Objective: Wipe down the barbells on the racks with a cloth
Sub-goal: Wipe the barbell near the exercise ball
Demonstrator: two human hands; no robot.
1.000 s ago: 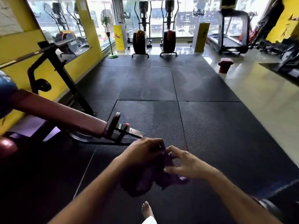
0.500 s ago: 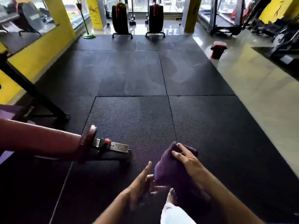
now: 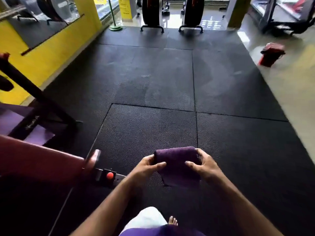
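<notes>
Step judged: squaring up cloth before wiping; keep fold flat, edges even, firm pad for palm.

Far left: knurled steel barbell, mostly out of frame, possibly on rack.

Near left: padded maroon vinyl bench, smooth, rounded.

Left hand pinches left edge of folded purple terry cloth, thumb on top; soft, napped, rectangular.

Right hand grips right edge, fingers curled.

Underneath: black textured rubber floor mat.

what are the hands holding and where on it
Purple cloth: left hand pinches its left edge, right hand its right edge.
</notes>
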